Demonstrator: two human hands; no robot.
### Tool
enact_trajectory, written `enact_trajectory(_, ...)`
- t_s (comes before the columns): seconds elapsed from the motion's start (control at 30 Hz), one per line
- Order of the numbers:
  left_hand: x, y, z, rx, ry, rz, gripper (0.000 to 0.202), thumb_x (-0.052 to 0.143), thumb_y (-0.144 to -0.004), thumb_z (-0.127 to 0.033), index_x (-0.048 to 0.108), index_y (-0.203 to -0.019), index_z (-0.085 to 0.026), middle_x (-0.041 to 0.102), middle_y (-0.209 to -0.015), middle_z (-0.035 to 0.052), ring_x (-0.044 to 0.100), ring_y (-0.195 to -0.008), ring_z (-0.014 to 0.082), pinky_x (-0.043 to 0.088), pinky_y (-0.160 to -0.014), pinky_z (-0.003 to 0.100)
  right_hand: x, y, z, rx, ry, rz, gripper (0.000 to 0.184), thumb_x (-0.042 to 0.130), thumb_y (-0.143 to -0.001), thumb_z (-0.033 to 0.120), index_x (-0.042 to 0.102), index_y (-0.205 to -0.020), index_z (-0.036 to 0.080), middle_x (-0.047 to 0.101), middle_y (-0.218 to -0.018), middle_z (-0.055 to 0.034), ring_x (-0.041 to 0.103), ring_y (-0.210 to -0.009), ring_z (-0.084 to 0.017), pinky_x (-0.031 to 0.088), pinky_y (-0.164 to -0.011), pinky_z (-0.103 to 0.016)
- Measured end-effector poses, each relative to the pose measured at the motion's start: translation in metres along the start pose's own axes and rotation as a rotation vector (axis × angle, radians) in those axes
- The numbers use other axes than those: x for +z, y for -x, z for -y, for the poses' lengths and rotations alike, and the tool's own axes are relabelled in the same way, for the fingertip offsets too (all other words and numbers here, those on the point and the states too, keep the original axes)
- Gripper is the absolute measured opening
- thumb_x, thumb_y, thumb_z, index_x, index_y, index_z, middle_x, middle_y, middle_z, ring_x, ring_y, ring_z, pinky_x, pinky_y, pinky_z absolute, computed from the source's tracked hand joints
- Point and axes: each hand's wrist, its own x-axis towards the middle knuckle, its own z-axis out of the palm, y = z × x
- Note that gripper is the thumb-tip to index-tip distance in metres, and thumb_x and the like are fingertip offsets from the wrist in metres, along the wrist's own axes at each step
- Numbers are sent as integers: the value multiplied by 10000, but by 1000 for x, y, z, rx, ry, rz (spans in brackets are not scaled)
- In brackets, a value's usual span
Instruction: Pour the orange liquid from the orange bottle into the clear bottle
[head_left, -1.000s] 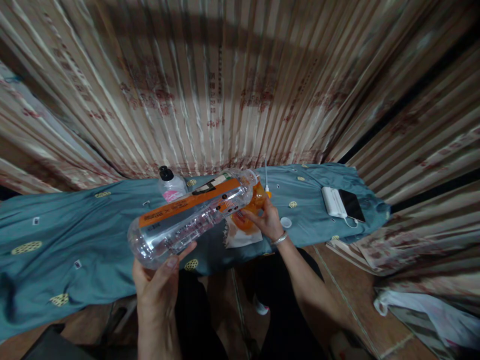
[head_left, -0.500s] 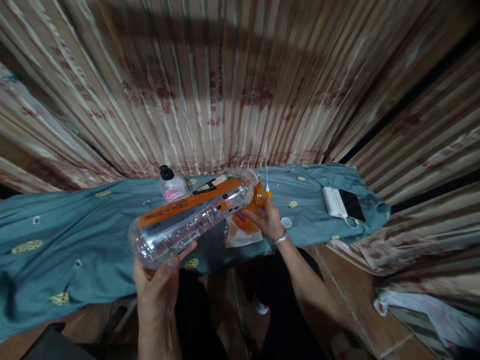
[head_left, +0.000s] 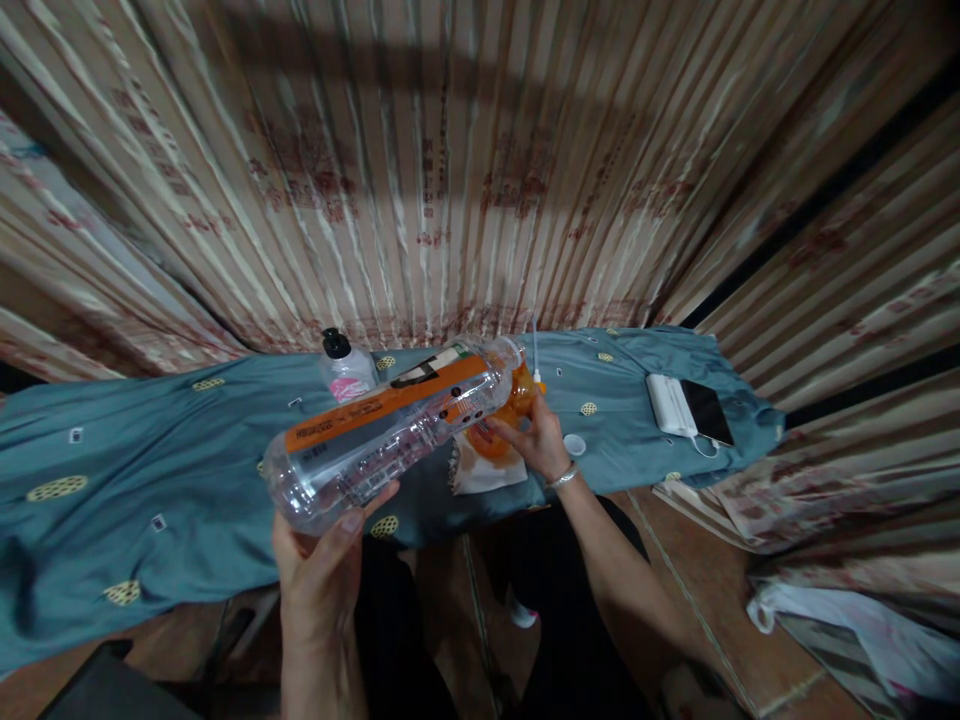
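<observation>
My left hand (head_left: 322,560) is closed round the base of a large clear plastic bottle (head_left: 405,430) with an orange label. The bottle is tilted, its uncapped mouth pointing up and right. Close beside that mouth, my right hand (head_left: 541,440) grips an orange see-through bottle (head_left: 517,395), partly hidden behind the clear one. Whether the two bottles touch, I cannot tell. Beneath the orange bottle lies a pale cloth (head_left: 491,478) with an orange tint cast on it. A small whitish cap (head_left: 574,445) rests on the cover to the right of my right hand.
A blue-green patterned cover (head_left: 172,500) spreads over the long table. A clear bottle with a black top (head_left: 337,345) stands at the back. On the right lie a white power bank (head_left: 670,405) and a black phone (head_left: 706,412), with a cable. Pleated curtains (head_left: 450,180) hang behind.
The view has shifted very slightly. Both hands keep their grip on the two bottles, and the clear bottle stays at nearly the same tilt.
</observation>
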Motion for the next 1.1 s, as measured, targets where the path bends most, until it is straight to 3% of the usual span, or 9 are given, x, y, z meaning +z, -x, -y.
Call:
enact_trajectory(0.27, -2, -1, 3, 3, 32, 10, 600, 952, -643, -291, 774, -1216, -291, 759, -1190, 95, 732, -1054, 317, 670, -832, 454, -1, 0, -1, -20, 12, 15, 743, 816, -801, 673, 575, -1347, 231, 767, -1183, -121, 766, -1031, -313, 637, -926, -457)
enact_trajectory(0.6, -5, -1, 4, -15, 17, 0, 679, 958, -632, -318, 745, -1276, -314, 731, -1293, 92, 719, -1087, 336, 653, -869, 511, 1, 2, -2, -9, 13, -31, 696, 812, -791, 682, 603, -1292, 247, 788, -1088, -98, 772, -981, -316, 644, -922, -477)
enact_trajectory(0.73, -5, -1, 3, -16, 26, 23, 645, 961, -633, -289, 763, -1247, -299, 756, -1190, 91, 731, -1039, 314, 662, -841, 483, 1, 2, -4, -11, 22, -22, 653, 799, -807, 683, 622, -1260, 247, 792, -1056, -96, 777, -952, -313, 651, -912, -476)
enact_trajectory(0.93, -4, -1, 1, 1, 28, 25, 593, 951, -652, -284, 774, -1218, -287, 761, -1195, 95, 742, -1042, 298, 677, -808, 418, 1, 2, -4, -27, 51, -15, 626, 794, -822, 667, 629, -1245, 236, 789, -1030, -106, 776, -948, -318, 650, -886, -476)
enact_trajectory(1.1, -3, 0, -1, 4, 22, 27, 598, 950, -655, -294, 765, -1224, -304, 754, -1233, 90, 740, -1058, 313, 684, -795, 437, 1, 3, -6, -42, 45, -15, 652, 751, -846, 706, 604, -1270, 233, 779, -1057, -111, 773, -962, -308, 642, -902, -462)
